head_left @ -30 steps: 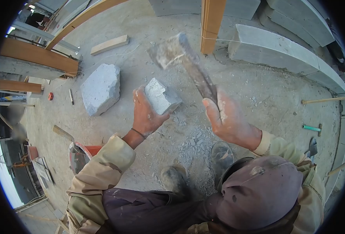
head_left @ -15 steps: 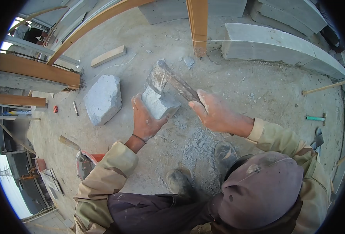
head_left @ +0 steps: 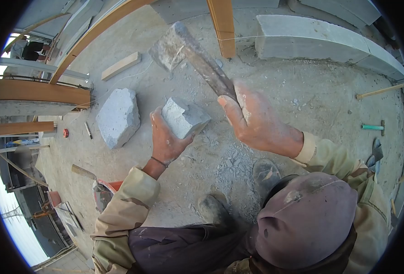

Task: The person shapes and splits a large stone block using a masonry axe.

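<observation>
My left hand [head_left: 167, 140] grips a broken chunk of pale grey concrete block [head_left: 186, 117], its fingers along the left side and the thumb below. The chunk's upper left face is rough and freshly chipped. In my right hand [head_left: 261, 116] is a dusty hatchet [head_left: 206, 68] with a worn handle, its broad blade raised up and left, apart from the chunk. A larger pale block piece [head_left: 118, 118] lies on the floor to the left of my left hand. Grey chips [head_left: 236, 166] are scattered between my boots.
An orange bucket [head_left: 106, 189] with a trowel stands at lower left. A wooden offcut [head_left: 121, 66], a marker [head_left: 88, 130] and a red round item [head_left: 65, 133] lie leftward. Long blocks [head_left: 311, 41] line the back right, beside a wooden post [head_left: 222, 32]. A green-handled hammer [head_left: 373, 127] lies right.
My right hand has lifted the hatchet up off the chunk, and the blade now hangs higher and further left. My left hand still holds the chunk in nearly the same place.
</observation>
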The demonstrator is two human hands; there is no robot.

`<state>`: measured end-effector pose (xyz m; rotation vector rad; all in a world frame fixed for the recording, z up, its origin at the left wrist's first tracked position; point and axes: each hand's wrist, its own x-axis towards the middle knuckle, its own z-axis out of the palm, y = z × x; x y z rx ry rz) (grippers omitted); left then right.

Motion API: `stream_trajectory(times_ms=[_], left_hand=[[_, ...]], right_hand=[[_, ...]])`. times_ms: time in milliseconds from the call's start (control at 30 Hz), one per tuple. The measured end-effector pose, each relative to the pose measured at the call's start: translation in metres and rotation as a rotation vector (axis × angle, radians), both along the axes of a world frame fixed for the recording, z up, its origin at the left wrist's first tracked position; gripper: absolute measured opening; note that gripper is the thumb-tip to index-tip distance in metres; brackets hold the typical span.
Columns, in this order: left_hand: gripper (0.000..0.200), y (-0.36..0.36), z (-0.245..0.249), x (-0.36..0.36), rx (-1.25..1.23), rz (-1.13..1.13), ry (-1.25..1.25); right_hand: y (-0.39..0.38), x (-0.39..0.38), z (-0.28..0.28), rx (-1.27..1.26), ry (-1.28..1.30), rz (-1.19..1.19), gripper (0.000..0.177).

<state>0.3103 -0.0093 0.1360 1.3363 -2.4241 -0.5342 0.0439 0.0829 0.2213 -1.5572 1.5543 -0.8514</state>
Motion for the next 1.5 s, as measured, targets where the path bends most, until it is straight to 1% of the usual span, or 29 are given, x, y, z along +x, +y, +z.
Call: stream_trajectory(times_ms=[67, 100, 133, 167, 233, 300, 367, 500, 567, 600, 667, 733, 767, 800, 867, 967, 1000, 1067, 1100, 1167, 1200, 1233, 1267, 1300, 1367, 1400, 1433, 1467, 1500], left_hand=[[0.109, -0.002, -0.001, 0.001, -0.014, -0.017, 0.007], [0.109, -0.001, -0.001, 0.003, -0.018, -0.016, 0.011], [0.109, 0.0, -0.001, 0.005, -0.019, -0.01, 0.008], [0.109, -0.001, -0.001, 0.002, -0.022, -0.009, 0.008], [0.109, -0.01, 0.001, -0.006, -0.039, -0.028, 0.009], [0.11, 0.002, -0.002, 0.001, 0.005, -0.04, -0.036], [0.109, -0.002, -0.002, 0.002, -0.042, -0.054, -0.015], [0.109, -0.001, -0.001, 0.0, -0.03, -0.037, 0.021], [0.11, -0.003, 0.003, 0.001, -0.014, -0.035, -0.017], [0.11, -0.008, -0.001, -0.002, -0.023, -0.035, -0.014], [0.111, 0.003, 0.001, 0.001, -0.03, -0.038, -0.006], [0.111, 0.0, -0.001, 0.001, -0.022, -0.033, -0.009], [0.111, -0.001, -0.002, 0.001, -0.018, -0.026, -0.009], [0.111, -0.001, -0.002, 0.002, -0.017, -0.022, -0.005], [0.111, -0.001, -0.002, 0.0, -0.043, -0.034, -0.028], [0.111, -0.002, -0.002, 0.0, -0.046, -0.026, -0.033], [0.111, 0.009, -0.002, 0.009, -0.006, -0.023, -0.066], [0.109, 0.0, -0.003, 0.001, -0.024, -0.021, -0.017], [0.109, 0.001, -0.002, 0.002, -0.02, -0.022, -0.019], [0.107, -0.001, 0.0, 0.0, -0.029, -0.03, -0.03], [0.107, -0.001, 0.0, 0.0, -0.035, -0.035, -0.025], [0.106, 0.001, -0.001, 0.0, -0.048, -0.028, -0.027], [0.105, -0.001, -0.001, -0.002, -0.066, -0.026, -0.03], [0.105, -0.012, -0.002, -0.008, -0.084, -0.031, -0.019], [0.105, 0.0, -0.001, -0.001, -0.015, -0.021, -0.004], [0.105, 0.0, -0.001, -0.001, -0.032, -0.032, -0.014], [0.105, -0.001, -0.001, -0.001, -0.034, -0.031, -0.014], [0.105, -0.001, -0.001, 0.0, -0.029, -0.029, -0.013], [0.105, -0.001, -0.002, 0.001, -0.024, -0.026, -0.012]], right_hand=[[0.007, 0.006, 0.003, -0.162, -0.111, -0.182, 0.032], [0.01, 0.013, -0.017, -0.167, -0.107, -0.181, 0.032], [0.013, 0.022, -0.056, -0.086, -0.013, -0.119, 0.032], [0.014, 0.022, -0.077, -0.008, 0.084, -0.063, 0.031], [-0.003, 0.007, -0.058, -0.077, 0.082, -0.044, 0.031], [0.007, 0.008, -0.03, -0.084, 0.033, -0.017, 0.031], [0.006, 0.006, 0.006, -0.082, 0.012, -0.084, 0.031], [0.016, 0.02, -0.047, -0.089, -0.068, -0.164, 0.029], [0.008, 0.025, -0.062, -0.122, 0.071, -0.092, 0.028], [0.004, 0.015, -0.07, -0.131, 0.073, -0.093, 0.028], [0.003, 0.007, -0.017, -0.073, 0.023, 0.001, 0.028], [0.007, 0.006, 0.002, -0.123, -0.036, -0.074, 0.029], [0.008, 0.007, 0.006, -0.175, -0.091, -0.147, 0.031], [0.01, 0.011, -0.011, -0.174, -0.088, -0.142, 0.031], [0.013, 0.017, -0.063, 0.059, 0.102, 0.025, 0.029], [0.003, 0.013, -0.058, -0.029, 0.117, 0.031, 0.028], [0.014, 0.018, -0.056, 0.01, 0.083, 0.037, 0.028], [0.002, 0.006, -0.009, -0.023, -0.005, -0.001, 0.029], [0.004, 0.008, -0.012, -0.019, -0.006, -0.001, 0.029], [0.007, 0.013, -0.03, -0.155, 0.008, -0.118, 0.029], [0.01, 0.016, -0.056, -0.161, 0.013, -0.123, 0.029], [0.016, 0.019, -0.094, -0.049, 0.05, -0.1, 0.03], [0.013, 0.02, -0.099, 0.06, 0.084, -0.082, 0.03], [0.003, 0.011, -0.103, 0.042, 0.094, -0.089, 0.03], [0.004, 0.008, -0.066, -0.074, 0.073, -0.018, 0.026], [0.003, 0.005, -0.046, -0.077, 0.074, -0.023, 0.026], [0.002, 0.005, -0.026, -0.102, -0.012, -0.072, 0.028], [0.003, 0.006, -0.016, -0.126, -0.098, -0.12, 0.03], [0.004, 0.01, -0.028, -0.128, -0.097, -0.116, 0.03]])
